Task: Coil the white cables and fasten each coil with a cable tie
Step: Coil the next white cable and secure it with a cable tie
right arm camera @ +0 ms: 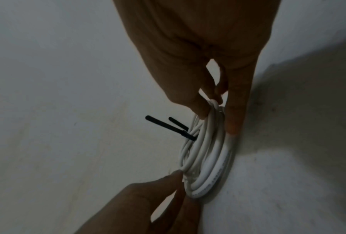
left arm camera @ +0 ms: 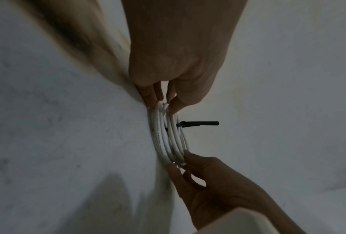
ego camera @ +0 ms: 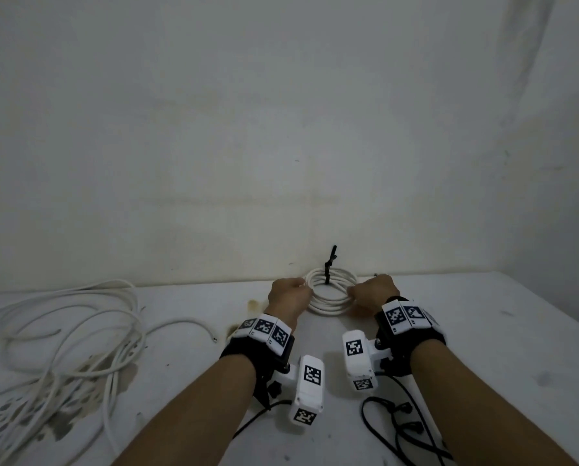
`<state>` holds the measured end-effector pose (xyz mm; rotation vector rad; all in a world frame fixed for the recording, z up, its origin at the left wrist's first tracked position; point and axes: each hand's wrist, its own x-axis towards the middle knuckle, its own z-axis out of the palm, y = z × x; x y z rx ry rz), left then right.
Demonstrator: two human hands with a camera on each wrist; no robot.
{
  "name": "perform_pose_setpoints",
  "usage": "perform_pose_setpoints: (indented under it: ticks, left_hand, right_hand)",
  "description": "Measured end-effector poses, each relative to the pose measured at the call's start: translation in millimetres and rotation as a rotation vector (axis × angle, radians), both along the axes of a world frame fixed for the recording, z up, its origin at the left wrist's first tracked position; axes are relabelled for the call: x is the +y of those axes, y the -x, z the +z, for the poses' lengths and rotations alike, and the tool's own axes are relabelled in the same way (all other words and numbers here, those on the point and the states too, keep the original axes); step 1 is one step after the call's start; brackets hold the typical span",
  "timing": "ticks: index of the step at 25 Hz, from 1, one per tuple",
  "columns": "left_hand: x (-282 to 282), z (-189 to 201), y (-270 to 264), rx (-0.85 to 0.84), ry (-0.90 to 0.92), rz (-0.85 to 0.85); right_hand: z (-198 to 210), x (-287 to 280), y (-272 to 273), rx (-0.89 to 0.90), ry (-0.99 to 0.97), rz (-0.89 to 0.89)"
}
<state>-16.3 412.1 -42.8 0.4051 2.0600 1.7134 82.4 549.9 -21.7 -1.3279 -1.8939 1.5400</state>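
Both forearms reach to twelve o'clock, where the left hand (ego camera: 286, 295) and right hand (ego camera: 373, 292) each pinch opposite sides of the white coil (ego camera: 330, 290) on the table (ego camera: 483, 331). Its black cable tie (ego camera: 330, 264) stands upright. Loose white cables (ego camera: 72, 331) sprawl at nine o'clock.

Both hands (ego camera: 330, 294) forward, fingers pinched
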Motion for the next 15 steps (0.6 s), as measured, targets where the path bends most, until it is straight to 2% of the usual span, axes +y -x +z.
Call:
perform_pose_setpoints:
  ticks: [1, 4, 8, 12, 15]
  left_hand:
    - [2, 1, 2, 0.007, 0.01, -0.002]
    - [1, 4, 3, -0.014, 0.054, -0.02]
    - [-9, 19, -2, -0.056, 0.043, -0.013]
    - [-29, 35, -6, -0.121, 0.029, 0.016]
    - [-59, 53, -9, -0.191, -0.058, 0.008]
  right_hand:
    - [-1, 0, 0, -0.036, -0.045, 0.031]
    - [5, -4, -1, -0.01, 0.032, 0.112]
    - [15, -17, -12, 0.018, 0.064, 0.092]
    - [40, -40, -26, -0.185, -0.306, 0.115]
    - [68, -77, -31, -0.168, -0.432, 0.225]
